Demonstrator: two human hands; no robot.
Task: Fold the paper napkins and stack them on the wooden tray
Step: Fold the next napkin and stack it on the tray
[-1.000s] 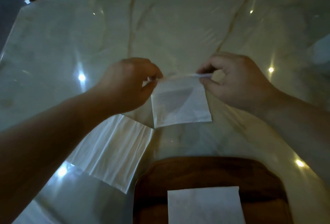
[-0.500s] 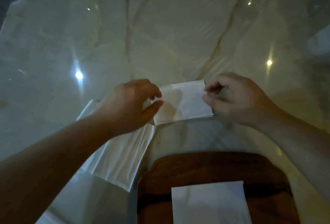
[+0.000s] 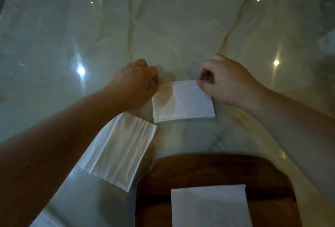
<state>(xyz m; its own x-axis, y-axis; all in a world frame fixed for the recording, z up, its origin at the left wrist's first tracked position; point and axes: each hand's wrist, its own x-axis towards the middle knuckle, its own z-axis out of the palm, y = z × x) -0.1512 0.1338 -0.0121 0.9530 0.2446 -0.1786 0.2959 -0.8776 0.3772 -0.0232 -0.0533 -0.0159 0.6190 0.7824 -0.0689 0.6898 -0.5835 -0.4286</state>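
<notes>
A white paper napkin [image 3: 183,101], folded small, lies flat on the marble table in the middle of the view. My left hand [image 3: 134,85] pinches its far left corner and my right hand [image 3: 226,83] pinches its far right corner. Another white napkin [image 3: 119,150], larger and creased, lies to the near left, partly under my left forearm. A dark wooden tray [image 3: 208,170] sits at the near edge, and a folded napkin [image 3: 210,206] rests on it.
The glossy marble tabletop [image 3: 163,27] stretches away with bright light reflections. A dark wooden edge runs along the far side. A pale object shows at the right border, too dim to name.
Both hands have brought the napkin's raised top edge down toward me, so the napkin now lies flat and folded on the table. The view has tilted slightly.
</notes>
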